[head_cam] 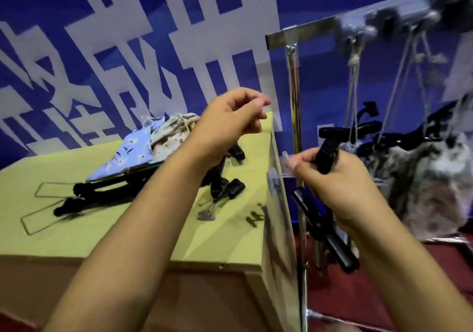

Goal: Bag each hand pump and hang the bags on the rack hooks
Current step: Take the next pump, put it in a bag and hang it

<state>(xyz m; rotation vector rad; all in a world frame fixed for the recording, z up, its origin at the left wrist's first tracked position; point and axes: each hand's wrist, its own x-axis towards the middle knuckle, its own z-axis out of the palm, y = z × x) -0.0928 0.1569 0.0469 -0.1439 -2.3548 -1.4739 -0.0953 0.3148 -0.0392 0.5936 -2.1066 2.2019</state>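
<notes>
Your right hand (340,178) grips a black plastic hand pump (326,198) beside the chrome rack (294,96); your left hand (230,119) hovers curled, holding nothing, above the yellow-green tabletop (122,229).

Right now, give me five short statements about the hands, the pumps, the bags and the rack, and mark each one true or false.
1. The right hand grips a black hand pump. True.
2. The left hand rests flat on the table. False: it is raised above the yellow-green table, its fingers curled.
3. Bags already hang by their strings from the rack hooks. True: a grey bag hangs there.
4. The blue flowered bag hangs on the rack. False: it lies on the table, over the black pumps.
5. No pumps are left on the table. False: several black pumps lie there.
</notes>
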